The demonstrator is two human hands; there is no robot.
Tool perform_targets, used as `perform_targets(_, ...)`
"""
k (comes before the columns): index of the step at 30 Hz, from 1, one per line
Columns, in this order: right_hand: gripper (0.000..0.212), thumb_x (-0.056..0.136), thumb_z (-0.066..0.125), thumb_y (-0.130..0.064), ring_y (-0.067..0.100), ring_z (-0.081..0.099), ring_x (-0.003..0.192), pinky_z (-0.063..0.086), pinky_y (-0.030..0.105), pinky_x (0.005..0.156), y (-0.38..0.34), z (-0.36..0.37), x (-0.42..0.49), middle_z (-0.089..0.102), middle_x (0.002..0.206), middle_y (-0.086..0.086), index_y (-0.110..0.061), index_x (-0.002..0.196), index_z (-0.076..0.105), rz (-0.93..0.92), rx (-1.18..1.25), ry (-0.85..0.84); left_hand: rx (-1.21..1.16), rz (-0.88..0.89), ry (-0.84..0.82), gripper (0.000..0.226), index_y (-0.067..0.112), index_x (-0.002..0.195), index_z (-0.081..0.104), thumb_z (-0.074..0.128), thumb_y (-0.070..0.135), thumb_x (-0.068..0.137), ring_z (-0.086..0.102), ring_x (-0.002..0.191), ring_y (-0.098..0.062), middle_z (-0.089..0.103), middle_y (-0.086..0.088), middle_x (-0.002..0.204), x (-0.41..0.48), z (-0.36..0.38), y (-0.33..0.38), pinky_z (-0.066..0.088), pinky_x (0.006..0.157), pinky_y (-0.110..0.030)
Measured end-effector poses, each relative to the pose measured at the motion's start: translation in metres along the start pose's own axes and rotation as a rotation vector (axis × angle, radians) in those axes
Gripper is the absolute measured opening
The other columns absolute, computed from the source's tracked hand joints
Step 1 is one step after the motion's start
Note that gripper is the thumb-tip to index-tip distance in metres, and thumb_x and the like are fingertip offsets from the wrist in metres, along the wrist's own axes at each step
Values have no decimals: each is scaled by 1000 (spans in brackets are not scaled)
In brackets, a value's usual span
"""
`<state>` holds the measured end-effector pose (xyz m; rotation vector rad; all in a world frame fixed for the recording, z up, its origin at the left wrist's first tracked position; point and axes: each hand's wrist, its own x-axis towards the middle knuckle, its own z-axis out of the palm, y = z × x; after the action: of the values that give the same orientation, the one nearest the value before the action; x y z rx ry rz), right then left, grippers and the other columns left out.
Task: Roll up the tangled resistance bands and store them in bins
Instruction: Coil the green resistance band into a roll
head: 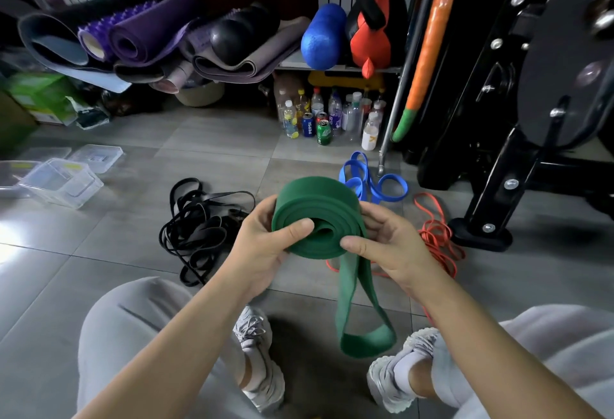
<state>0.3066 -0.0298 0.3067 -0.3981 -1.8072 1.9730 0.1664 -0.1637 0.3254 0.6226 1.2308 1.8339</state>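
The green resistance band point(319, 216) sits between the two hands, held up above the tiled floor point(133, 285) in front of the seated person's knees. The left hand point(262, 245) takes the coil's left side and the right hand point(388, 245) its right side.

The band is wide, flat and dark green. Most of it is wound into a thick, slightly flattened coil of several layers with an open middle. The unrolled end hangs from the coil's lower right as a long loop that reaches down between the feet.

The fingers point(299, 229) of the left hand are curled narrowly round the coil: the thumb lies across its near face and the others wrap behind. The right hand grips in the same way, thumb pressing the lower right edge where the loose loop leaves.

On the floor beyond lie a tangle of black bands point(199, 222), a blue band point(368, 182) and an orange band point(438, 232). Clear plastic bins point(63, 182) stand well apart at the left.
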Motion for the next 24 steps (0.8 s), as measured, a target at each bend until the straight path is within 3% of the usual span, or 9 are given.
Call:
perform_targets(3,42,64,75,-13,19,67,100,52,31,88,0,1,0,72,103,0,-23,104,65,-30,-43,36,-91,-9,-7,60,8,98,67,93,25,47,67,90,-27,71,-13,95,-5,2,-7,56,78,-38)
perform_targets(5,41,65,74,-9,17,68,96,52,28,84,-5,-1,-1,73,99,-2,-23,102,65,-35,-58,31,20,-17,5,62,12,100,63,92,25,47,67,90,-23,71,-7,95,-6,4,-1,55,79,-38)
perform_targets(7,41,65,76,-6,13,69,92,52,23,81,-11,-5,0,74,94,-5,-24,100,64,-39,-119,0,472,45,4,73,28,111,55,92,30,48,64,95,-3,65,12,103,-5,7,17,52,83,-28)
perform_targets(9,46,67,80,0,11,69,90,53,23,83,-17,-9,2,74,92,-7,-27,99,64,-23,-211,-49,1010,224,-112,90,49,125,34,88,38,54,47,108,13,42,31,119,-4,12,40,43,91,-17)
perform_targets(12,47,68,78,4,10,69,91,52,22,84,-22,-9,4,73,94,-6,-25,101,63,12,-281,-143,1522,353,-477,94,52,139,19,78,47,67,40,122,2,37,25,134,3,22,58,40,96,-24)
perform_targets(15,41,68,77,8,6,68,84,50,17,77,-26,-7,8,71,83,-9,-19,95,62,28,-280,-180,1807,289,-591,88,58,139,5,66,53,77,52,107,-10,43,14,125,10,23,55,46,90,-32)
perform_targets(20,59,63,84,-10,7,64,101,48,21,91,-30,-6,7,68,106,-6,-29,112,57,-1,-242,-142,1572,476,-472,66,55,132,32,60,59,72,57,89,-7,53,11,109,9,11,54,51,76,-32)
perform_targets(22,58,63,82,-12,13,62,108,47,24,96,-31,-8,7,67,110,-4,-26,114,58,-25,-213,-156,1443,540,-396,63,48,130,39,61,58,71,56,95,-2,56,12,109,8,6,52,52,79,-31)
perform_targets(24,53,65,79,-11,17,62,110,46,28,98,-28,-11,6,68,112,-1,-19,114,60,-12,-169,-168,1318,568,-300,64,44,129,43,66,55,69,53,101,4,57,18,109,6,5,50,47,87,-20)
